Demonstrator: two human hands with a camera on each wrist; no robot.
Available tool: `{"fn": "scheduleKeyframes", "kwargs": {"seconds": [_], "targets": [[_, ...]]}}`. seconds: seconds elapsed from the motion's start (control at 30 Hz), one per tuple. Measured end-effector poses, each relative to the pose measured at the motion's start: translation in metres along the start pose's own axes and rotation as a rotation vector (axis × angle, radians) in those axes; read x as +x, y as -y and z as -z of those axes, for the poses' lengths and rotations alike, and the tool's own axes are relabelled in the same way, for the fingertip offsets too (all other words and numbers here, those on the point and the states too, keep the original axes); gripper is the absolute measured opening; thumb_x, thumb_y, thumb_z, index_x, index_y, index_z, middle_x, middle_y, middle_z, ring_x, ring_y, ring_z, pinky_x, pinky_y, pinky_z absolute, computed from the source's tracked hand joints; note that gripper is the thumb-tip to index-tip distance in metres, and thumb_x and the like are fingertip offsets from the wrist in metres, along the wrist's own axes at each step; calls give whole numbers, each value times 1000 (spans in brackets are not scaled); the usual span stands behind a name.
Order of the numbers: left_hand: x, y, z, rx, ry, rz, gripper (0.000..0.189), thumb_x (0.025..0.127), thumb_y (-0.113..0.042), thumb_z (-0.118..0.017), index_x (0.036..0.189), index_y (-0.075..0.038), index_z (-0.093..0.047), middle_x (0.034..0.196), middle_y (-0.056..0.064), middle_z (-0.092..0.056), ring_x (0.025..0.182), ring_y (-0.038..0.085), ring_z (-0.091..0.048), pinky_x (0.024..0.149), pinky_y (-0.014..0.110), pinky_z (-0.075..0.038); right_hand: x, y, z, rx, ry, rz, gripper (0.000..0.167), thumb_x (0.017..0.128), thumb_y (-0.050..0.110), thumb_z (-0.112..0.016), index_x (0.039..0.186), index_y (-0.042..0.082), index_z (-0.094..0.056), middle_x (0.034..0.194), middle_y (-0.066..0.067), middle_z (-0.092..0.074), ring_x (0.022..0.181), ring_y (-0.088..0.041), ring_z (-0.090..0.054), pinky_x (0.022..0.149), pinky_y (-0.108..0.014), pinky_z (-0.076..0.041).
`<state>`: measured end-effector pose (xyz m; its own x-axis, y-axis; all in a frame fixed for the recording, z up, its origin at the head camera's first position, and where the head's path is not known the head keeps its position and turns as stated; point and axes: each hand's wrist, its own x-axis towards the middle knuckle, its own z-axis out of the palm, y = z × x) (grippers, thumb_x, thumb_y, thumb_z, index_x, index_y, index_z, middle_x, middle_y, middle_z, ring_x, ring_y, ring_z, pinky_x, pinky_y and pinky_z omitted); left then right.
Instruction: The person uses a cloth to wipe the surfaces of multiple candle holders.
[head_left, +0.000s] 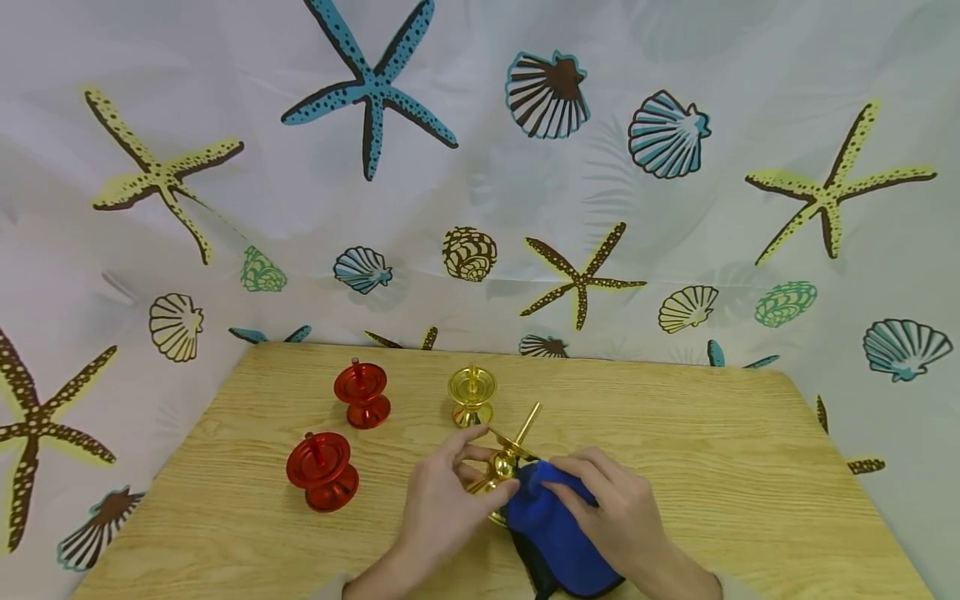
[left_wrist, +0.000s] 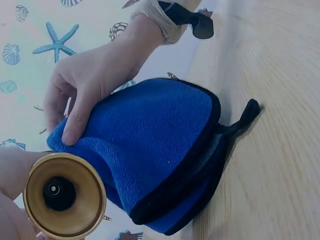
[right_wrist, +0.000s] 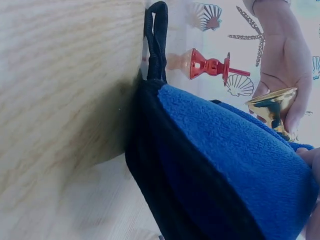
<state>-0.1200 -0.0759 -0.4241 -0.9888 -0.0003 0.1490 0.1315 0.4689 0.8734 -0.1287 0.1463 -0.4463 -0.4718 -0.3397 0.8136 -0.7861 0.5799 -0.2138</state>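
Observation:
A shiny gold candle holder (head_left: 504, 465), tilted with its spike pointing up and to the right, is gripped round its stem by my left hand (head_left: 442, 500). Its hollow base (left_wrist: 92, 195) faces the left wrist camera. My right hand (head_left: 626, 508) pinches a blue cloth (head_left: 566, 542) with black edging, up against the candle holder's dish. The folded cloth (left_wrist: 155, 125) hangs down from the fingers to the table, and its black loop (left_wrist: 242, 120) sticks out at the lower end. Part of the dish is hidden behind the cloth.
On the left of the wooden table (head_left: 210, 533) stand two red candle holders, one farther back (head_left: 367, 408) and one nearer (head_left: 330, 483). Another gold candle holder (head_left: 472, 408) stands upright just beyond my left hand. A shell-patterned curtain (head_left: 480, 183) hangs behind the table.

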Motion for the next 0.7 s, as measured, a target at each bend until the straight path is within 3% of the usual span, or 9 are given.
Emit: {"fn": "scheduleKeyframes", "kwargs": {"seconds": [0.23,0.47,0.57,0.7], "targets": [[2,6,1,-28,-48,-66,69,74,-13,-96,138,-18,-69,106,1,-82,87,19,-79,77,25,-60,-6,-7,7,24,-11,-44,46,64,-3,-95,107,7,-80,95,-3,-74,75,-13,-74,68,-15,-58],[1,8,5,30,-64,-159,69,73,-10,-96,136,-23,-72,107,0,-82,94,21,-81,82,30,-63,-9,-13,13,20,6,-131,40,69,-1,-94,104,11,-79,93,0,-74,75,-12,-74,69,-14,-57],[0,8,6,75,-65,-197,69,73,-10,-96,136,-22,-73,107,-1,-82,93,19,-81,81,28,-63,-8,-15,16,40,33,-224,35,73,0,-92,103,13,-79,93,2,-75,77,-10,-73,68,-15,-57],[-1,10,7,155,-84,-302,69,71,-9,-97,135,-17,-73,109,-1,-83,97,16,-80,83,30,-63,-5,-18,22,105,106,-410,27,82,4,-87,105,15,-79,97,0,-78,77,-7,-71,63,-20,-57]]}}
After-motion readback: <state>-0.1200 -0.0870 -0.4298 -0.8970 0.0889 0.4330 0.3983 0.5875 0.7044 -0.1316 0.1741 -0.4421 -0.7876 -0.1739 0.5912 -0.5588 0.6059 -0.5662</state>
